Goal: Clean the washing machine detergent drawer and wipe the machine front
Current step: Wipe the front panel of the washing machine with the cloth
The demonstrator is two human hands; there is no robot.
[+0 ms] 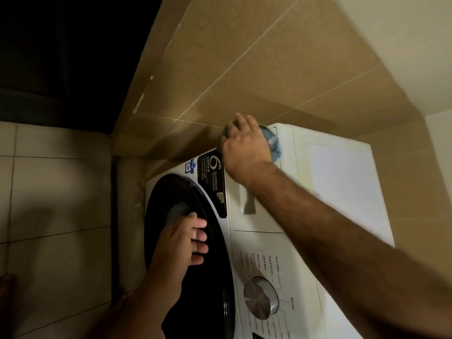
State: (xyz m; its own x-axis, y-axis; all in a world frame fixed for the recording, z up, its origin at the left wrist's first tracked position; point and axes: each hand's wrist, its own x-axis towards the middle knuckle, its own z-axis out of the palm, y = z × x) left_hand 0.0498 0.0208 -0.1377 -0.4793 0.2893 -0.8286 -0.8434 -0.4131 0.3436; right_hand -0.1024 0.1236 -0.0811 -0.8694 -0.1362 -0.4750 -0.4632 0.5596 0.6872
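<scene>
The white washing machine [342,192] fills the lower right, seen from above and turned sideways. My right hand [244,143] grips a blue cloth [272,143] against the machine's top front corner, near the closed detergent drawer [256,216]. Part of the cloth is hidden under the hand. My left hand [181,241] rests with straight fingers on the black round door [208,277]. A black label [212,182] sits beside the door.
A silver dial [261,299] and printed programme names lie on the control panel below the drawer. Brown tiled wall [269,69] stands behind the machine. Pale floor tiles [56,204] spread on the left, with a dark doorway [61,45] beyond.
</scene>
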